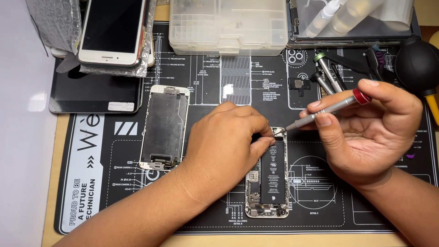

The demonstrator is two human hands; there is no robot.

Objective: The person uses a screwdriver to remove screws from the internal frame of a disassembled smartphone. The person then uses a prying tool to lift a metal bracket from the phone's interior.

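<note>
Opened phone [267, 183] lay face-up mid-mat, battery exposed, on the black work mat [320, 201] covering the bench. Left hand [228, 137] rested curled on its top end, fingertips pinching something small there; right hand [370, 132] gripped a grey screwdriver [322, 111], tip at the phone's top edge. Detached screen panel [164, 126] lay just left.

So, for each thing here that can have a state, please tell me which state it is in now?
Opened phone: back shell lying open, battery and boards exposed.
Detached screen panel: removed, lying inner side up.
White phone: screen dark, resting on bubble wrap.
Screwdriver: held, tip at the opened phone's top end.
Left hand: pinching at the opened phone's top.
Right hand: gripping the screwdriver.
Plastic parts box: closed.
</note>
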